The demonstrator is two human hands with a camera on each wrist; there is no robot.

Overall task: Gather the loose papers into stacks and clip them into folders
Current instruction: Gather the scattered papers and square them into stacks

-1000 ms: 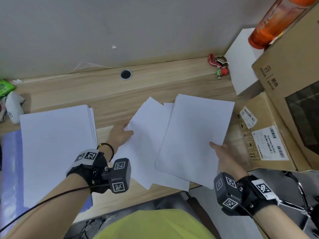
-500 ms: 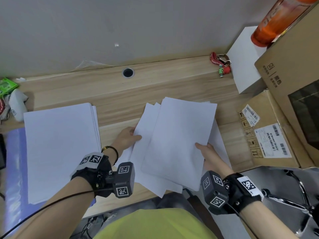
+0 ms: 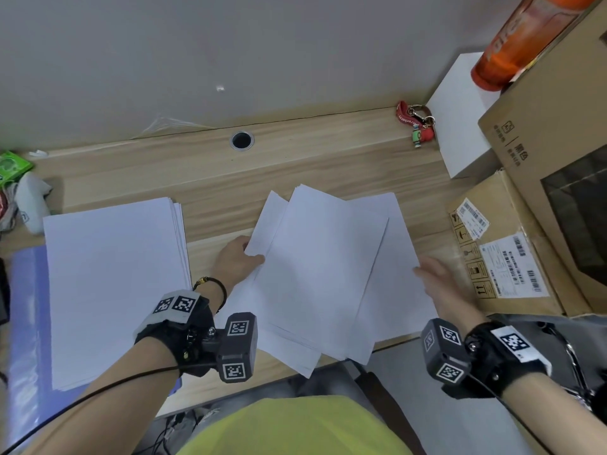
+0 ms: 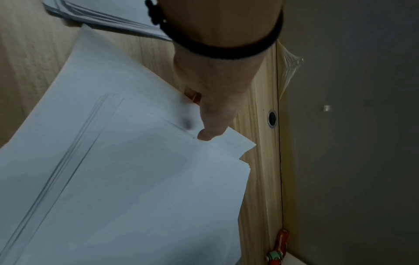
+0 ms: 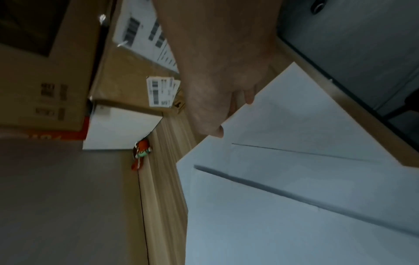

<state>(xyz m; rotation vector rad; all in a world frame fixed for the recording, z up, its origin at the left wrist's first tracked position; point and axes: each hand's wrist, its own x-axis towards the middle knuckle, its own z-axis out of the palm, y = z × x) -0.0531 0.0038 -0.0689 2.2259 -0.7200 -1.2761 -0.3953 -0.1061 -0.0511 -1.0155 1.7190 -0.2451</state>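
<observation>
Several loose white papers (image 3: 322,274) lie fanned across the middle of the wooden desk (image 3: 295,165), their near corners past its front edge. My left hand (image 3: 253,256) pinches their left edge; in the left wrist view its thumb (image 4: 208,134) lies on top of the papers (image 4: 136,179) with the fingers hidden beneath. My right hand (image 3: 427,274) is at the right edge of the lowest sheet with fairly straight fingers (image 5: 248,97) touching that edge (image 5: 283,116). A squared stack of papers (image 3: 111,284) sits at the left on a purple folder (image 3: 26,323).
Two cardboard boxes (image 3: 502,251) (image 3: 558,133) crowd the right end of the desk, with an orange bottle (image 3: 519,41) on top and a white box (image 3: 460,119) behind. A red keychain (image 3: 415,123) and a cable hole (image 3: 242,140) lie near the wall. Small clutter (image 3: 19,192) sits far left.
The spread sheets have been drawn together toward the left. My right hand let go of the top sheet and moved right to the outer sheet's edge. My left hand stayed on the left edge.
</observation>
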